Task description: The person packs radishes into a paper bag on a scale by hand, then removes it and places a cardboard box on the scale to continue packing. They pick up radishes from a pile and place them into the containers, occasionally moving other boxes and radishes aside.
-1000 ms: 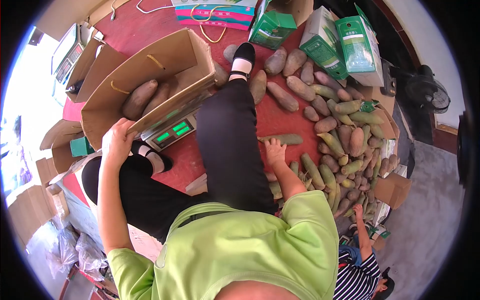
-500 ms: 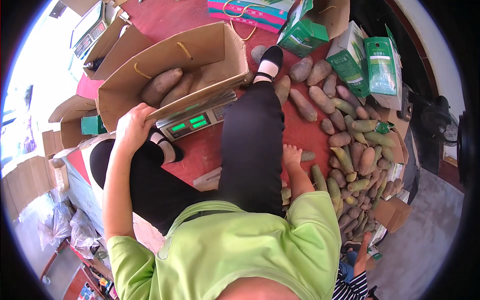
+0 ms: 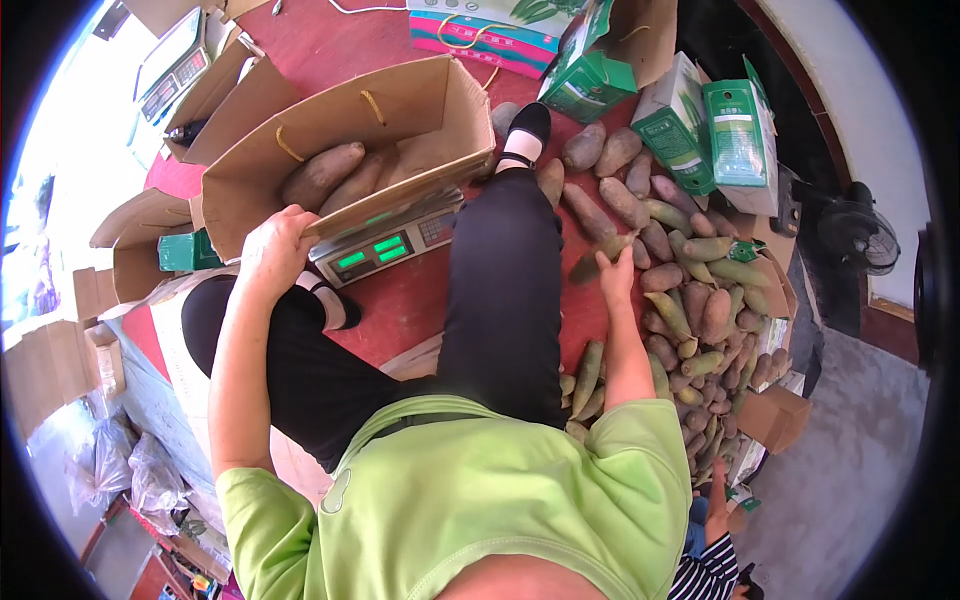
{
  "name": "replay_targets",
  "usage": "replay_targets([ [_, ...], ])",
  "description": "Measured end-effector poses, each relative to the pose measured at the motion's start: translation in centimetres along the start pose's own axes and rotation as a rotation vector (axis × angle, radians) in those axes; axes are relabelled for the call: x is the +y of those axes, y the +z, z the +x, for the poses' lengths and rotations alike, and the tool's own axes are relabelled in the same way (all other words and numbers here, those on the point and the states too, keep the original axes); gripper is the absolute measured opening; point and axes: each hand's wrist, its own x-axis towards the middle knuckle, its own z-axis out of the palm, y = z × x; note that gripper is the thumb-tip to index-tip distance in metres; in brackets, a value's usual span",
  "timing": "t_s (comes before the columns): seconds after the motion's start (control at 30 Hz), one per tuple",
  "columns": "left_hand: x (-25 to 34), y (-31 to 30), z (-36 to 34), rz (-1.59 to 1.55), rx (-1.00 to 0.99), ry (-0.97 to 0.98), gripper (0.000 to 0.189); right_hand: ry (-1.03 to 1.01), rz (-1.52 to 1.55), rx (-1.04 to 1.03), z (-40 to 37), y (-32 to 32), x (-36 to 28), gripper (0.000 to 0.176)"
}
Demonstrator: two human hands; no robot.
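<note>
My left hand is closed on the near rim of a large cardboard box with rope handles. Inside this box lie reddish-brown tubers. It rests on a scale with lit green digits. On the right, my right hand grips the end of a greenish tuber, which is slightly blurred and points left over the red surface. Around and beyond that hand spreads a large pile of reddish and green tubers.
Green-and-white cartons stand at the upper right, near a black fan. Another scale and small open boxes are at the left. A co-worker's striped sleeve shows at the lower right. My legs lie across the red surface.
My right hand has moved up and forward from beside my leg and has taken hold of a greenish tuber. My left hand stays on the box rim. The view has shifted slightly.
</note>
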Motion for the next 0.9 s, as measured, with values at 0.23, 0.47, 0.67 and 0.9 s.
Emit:
replay_targets([
  [0.23,-0.3,0.1,-0.1,0.008,-0.004,0.026,0.018,-0.457,0.82,0.183,2.6,-9.4,-17.1,0.045],
  [0.47,-0.3,-0.1,-0.2,0.022,-0.026,0.025,0.018,-0.823,1.117,0.077,0.4,-15.1,-33.2,0.044],
  [0.67,-0.5,0.0,-0.1,0.007,-0.025,0.033,0.018,-1.035,0.659,0.098,-0.1,-9.7,-39.8,0.038],
  [0.9,-0.2,-0.2,0.0,0.008,-0.017,0.05,0.019,-0.983,0.217,-0.022,0.2,-6.1,-38.5,0.043],
])
